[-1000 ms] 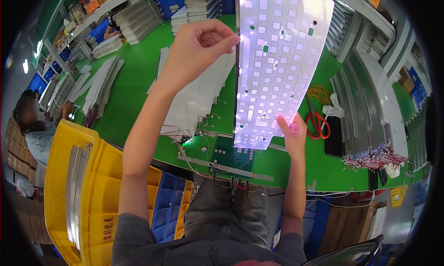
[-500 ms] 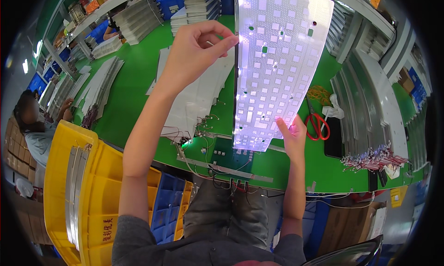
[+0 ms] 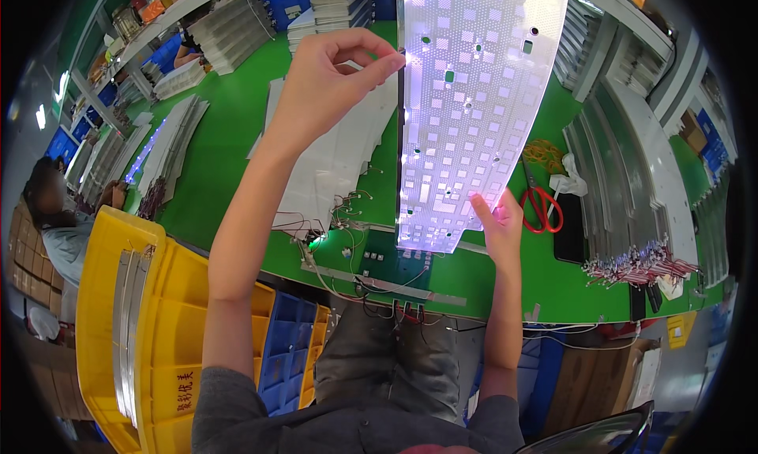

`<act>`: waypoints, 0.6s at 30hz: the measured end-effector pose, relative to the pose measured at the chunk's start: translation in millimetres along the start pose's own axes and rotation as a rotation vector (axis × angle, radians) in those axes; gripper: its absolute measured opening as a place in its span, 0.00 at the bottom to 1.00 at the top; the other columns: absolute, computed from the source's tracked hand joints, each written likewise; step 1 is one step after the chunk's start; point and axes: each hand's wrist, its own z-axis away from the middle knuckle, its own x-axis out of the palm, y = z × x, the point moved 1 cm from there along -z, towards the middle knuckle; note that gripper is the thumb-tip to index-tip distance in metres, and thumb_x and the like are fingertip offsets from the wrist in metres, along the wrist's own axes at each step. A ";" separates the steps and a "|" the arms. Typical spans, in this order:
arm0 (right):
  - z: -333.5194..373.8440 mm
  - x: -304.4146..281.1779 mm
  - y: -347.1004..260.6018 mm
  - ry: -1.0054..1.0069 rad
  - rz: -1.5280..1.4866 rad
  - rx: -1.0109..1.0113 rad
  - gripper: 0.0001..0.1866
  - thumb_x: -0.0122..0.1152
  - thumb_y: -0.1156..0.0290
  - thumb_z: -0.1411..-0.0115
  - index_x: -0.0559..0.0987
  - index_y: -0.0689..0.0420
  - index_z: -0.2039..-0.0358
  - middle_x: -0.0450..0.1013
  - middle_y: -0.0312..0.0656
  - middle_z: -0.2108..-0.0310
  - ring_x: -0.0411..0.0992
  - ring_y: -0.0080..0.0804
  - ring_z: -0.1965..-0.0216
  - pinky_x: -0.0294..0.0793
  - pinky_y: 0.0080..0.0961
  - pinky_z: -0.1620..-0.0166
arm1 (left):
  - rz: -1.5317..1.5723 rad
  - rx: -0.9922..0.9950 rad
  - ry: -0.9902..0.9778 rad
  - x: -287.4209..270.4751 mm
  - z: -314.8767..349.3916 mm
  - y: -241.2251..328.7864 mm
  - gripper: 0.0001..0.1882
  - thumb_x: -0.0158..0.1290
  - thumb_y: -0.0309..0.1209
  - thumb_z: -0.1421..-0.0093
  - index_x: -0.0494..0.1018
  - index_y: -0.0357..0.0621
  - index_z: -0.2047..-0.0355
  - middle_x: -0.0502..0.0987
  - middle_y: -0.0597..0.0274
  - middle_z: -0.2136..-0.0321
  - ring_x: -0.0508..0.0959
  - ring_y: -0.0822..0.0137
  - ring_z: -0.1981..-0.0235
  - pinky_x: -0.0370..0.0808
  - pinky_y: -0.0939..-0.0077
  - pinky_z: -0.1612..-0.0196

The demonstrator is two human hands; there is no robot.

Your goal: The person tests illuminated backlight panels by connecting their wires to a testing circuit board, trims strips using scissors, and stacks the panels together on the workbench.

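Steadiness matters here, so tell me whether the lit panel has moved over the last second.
No, not visibly: the lower end of the lit panel keeps its place over the green circuit board on the bench.

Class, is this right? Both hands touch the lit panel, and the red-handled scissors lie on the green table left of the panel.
Not quite: the head view shows the red-handled scissors to the right of the lit panel. The rest stands: the left hand and right hand touch the panel; the scissors lie on the green table.
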 end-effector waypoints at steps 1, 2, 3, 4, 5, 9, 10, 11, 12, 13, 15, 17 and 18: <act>0.1 0.4 -0.5 0.000 0.000 0.001 0.13 0.55 0.77 0.42 0.70 0.66 0.56 0.73 0.40 0.62 0.69 0.20 0.62 0.67 0.19 0.58 | 0.000 -0.001 0.000 0.0 0.0 -0.3 0.07 0.57 0.30 0.46 0.75 0.38 0.72 0.75 0.69 0.80 0.70 0.81 0.78 0.67 0.88 0.73; 0.1 0.9 -1.2 0.003 0.000 0.003 0.13 0.55 0.77 0.43 0.70 0.66 0.57 0.73 0.40 0.62 0.69 0.20 0.62 0.67 0.19 0.58 | -0.016 0.006 -0.003 0.1 0.0 -0.8 0.07 0.57 0.30 0.47 0.75 0.38 0.72 0.75 0.69 0.79 0.70 0.81 0.78 0.67 0.88 0.73; 0.2 0.9 -1.5 0.006 0.001 0.006 0.13 0.55 0.77 0.43 0.70 0.66 0.57 0.73 0.40 0.62 0.69 0.20 0.62 0.67 0.19 0.58 | -0.031 0.013 -0.005 0.6 -0.1 -1.2 0.07 0.57 0.30 0.47 0.75 0.38 0.72 0.75 0.69 0.79 0.70 0.81 0.78 0.67 0.88 0.73; 0.3 0.9 -1.4 0.006 0.002 0.006 0.13 0.55 0.77 0.43 0.70 0.66 0.57 0.73 0.40 0.62 0.69 0.20 0.62 0.67 0.19 0.58 | -0.030 0.013 -0.005 1.2 0.0 -1.2 0.07 0.57 0.30 0.47 0.75 0.38 0.72 0.75 0.69 0.79 0.70 0.81 0.78 0.67 0.88 0.73; 0.3 0.8 -1.3 0.007 -0.001 0.007 0.13 0.55 0.77 0.43 0.70 0.66 0.57 0.73 0.41 0.62 0.69 0.20 0.62 0.67 0.19 0.58 | -0.008 0.008 -0.009 1.8 0.0 -1.0 0.07 0.57 0.30 0.47 0.75 0.38 0.72 0.75 0.69 0.79 0.70 0.81 0.78 0.67 0.88 0.73; 0.4 1.0 -1.5 0.007 0.005 0.017 0.13 0.55 0.76 0.43 0.70 0.66 0.57 0.73 0.41 0.62 0.69 0.20 0.62 0.67 0.19 0.58 | 0.038 -0.018 -0.009 2.4 1.0 0.4 0.07 0.57 0.30 0.47 0.75 0.38 0.72 0.75 0.69 0.78 0.70 0.81 0.78 0.67 0.87 0.73; 0.4 1.0 -1.2 0.007 0.005 0.018 0.13 0.55 0.76 0.43 0.70 0.66 0.57 0.73 0.41 0.62 0.69 0.20 0.62 0.67 0.19 0.58 | 0.038 -0.018 -0.009 2.1 0.9 0.3 0.07 0.57 0.30 0.47 0.75 0.38 0.72 0.75 0.69 0.78 0.70 0.81 0.78 0.67 0.87 0.73; 0.4 1.0 -0.7 0.006 0.003 0.014 0.14 0.56 0.76 0.43 0.70 0.66 0.57 0.73 0.41 0.62 0.69 0.20 0.62 0.67 0.19 0.58 | 0.044 -0.015 -0.011 1.5 0.8 0.2 0.08 0.57 0.30 0.47 0.75 0.38 0.72 0.75 0.69 0.78 0.70 0.81 0.78 0.67 0.87 0.72; 0.4 0.8 -0.3 0.005 0.001 0.010 0.14 0.56 0.76 0.43 0.70 0.66 0.57 0.73 0.41 0.62 0.69 0.20 0.62 0.67 0.19 0.58 | 0.051 -0.011 -0.013 1.2 0.7 0.1 0.08 0.57 0.30 0.47 0.75 0.38 0.72 0.75 0.69 0.78 0.70 0.81 0.77 0.67 0.87 0.72; 0.5 0.7 -0.4 0.005 0.001 0.011 0.14 0.56 0.76 0.43 0.70 0.66 0.57 0.73 0.41 0.62 0.69 0.20 0.62 0.67 0.19 0.58 | 0.051 -0.012 -0.014 0.8 0.8 0.7 0.08 0.57 0.30 0.47 0.75 0.38 0.72 0.75 0.69 0.78 0.70 0.81 0.77 0.67 0.87 0.72; 0.6 0.6 -0.9 0.006 0.007 0.005 0.14 0.56 0.76 0.43 0.70 0.66 0.57 0.73 0.41 0.62 0.69 0.21 0.62 0.67 0.19 0.58 | 0.035 -0.019 -0.017 0.1 1.0 2.5 0.08 0.57 0.31 0.47 0.75 0.38 0.72 0.75 0.69 0.77 0.71 0.81 0.77 0.67 0.87 0.72; 0.5 0.8 -1.2 0.006 0.007 0.006 0.14 0.56 0.76 0.43 0.70 0.66 0.57 0.73 0.41 0.62 0.69 0.21 0.62 0.67 0.19 0.58 | 0.030 -0.022 -0.015 0.4 1.1 2.4 0.08 0.57 0.31 0.47 0.75 0.38 0.71 0.75 0.69 0.77 0.71 0.81 0.77 0.67 0.87 0.72; 0.5 0.9 -1.4 0.005 0.007 0.006 0.14 0.56 0.76 0.43 0.70 0.66 0.57 0.73 0.41 0.62 0.69 0.21 0.62 0.67 0.19 0.57 | 0.024 -0.023 -0.012 0.3 1.1 2.7 0.08 0.57 0.31 0.47 0.75 0.38 0.71 0.75 0.69 0.77 0.71 0.81 0.76 0.67 0.88 0.72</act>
